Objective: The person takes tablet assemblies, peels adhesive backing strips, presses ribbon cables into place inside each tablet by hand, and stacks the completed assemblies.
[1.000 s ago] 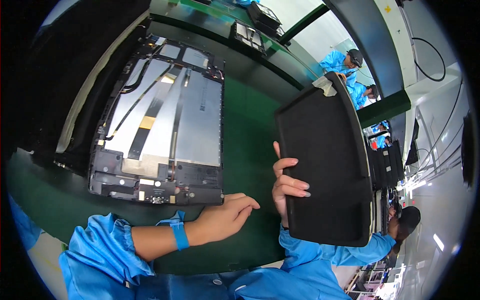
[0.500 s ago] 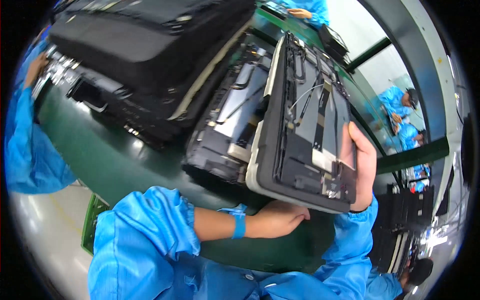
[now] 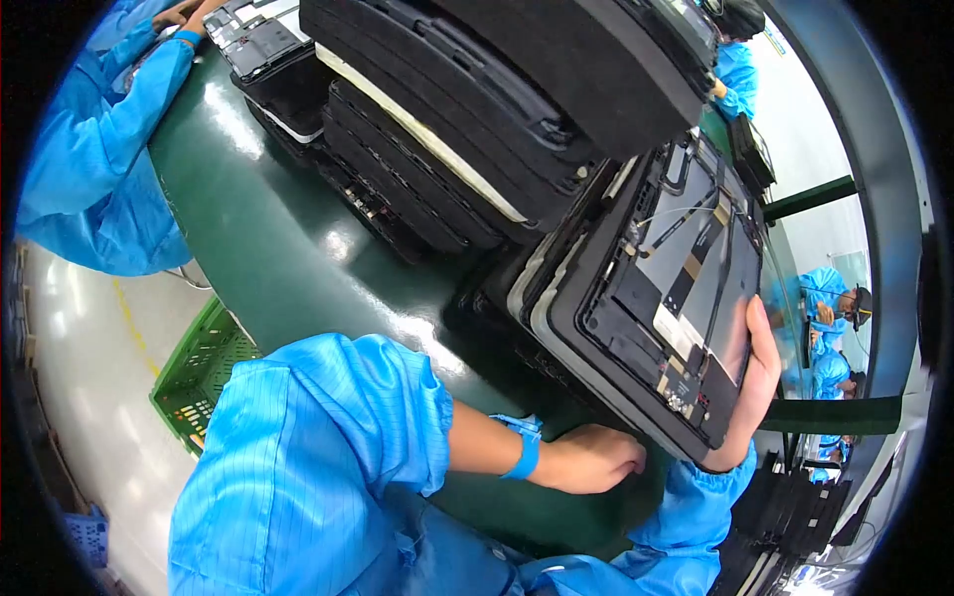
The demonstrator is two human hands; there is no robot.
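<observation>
My right hand (image 3: pixel 755 387) grips the right edge of a black foam tray (image 3: pixel 586 338); its thumb lies over the edge and the other fingers are hidden underneath. In the tray sits an opened tablet-like device (image 3: pixel 686 263), with a grey metal plate, dark ribbon cables, a thin pale wire and a small circuit board exposed. The tray lies tilted over a stack of similar trays (image 3: pixel 522 288). My left hand (image 3: pixel 593 459), a blue band around its wrist, is closed in a loose fist just above the green table (image 3: pixel 298 238), near the tray's front corner. Nothing shows in it.
A tall pile of black foam trays (image 3: pixel 447 129) stands on the table beyond my hands. More opened devices (image 3: pixel 260 45) lie at the far left, beside a co-worker's blue sleeve (image 3: pixel 139 109). A green crate (image 3: pixel 204 368) stands below the table's left edge. A grey metal frame (image 3: pixel 884 199) rises at the right.
The view has swung left and down, bringing more of the green crate into sight. The tray in my right hand now sits lower, lined up closer over the stack. My left hand stays closed.
</observation>
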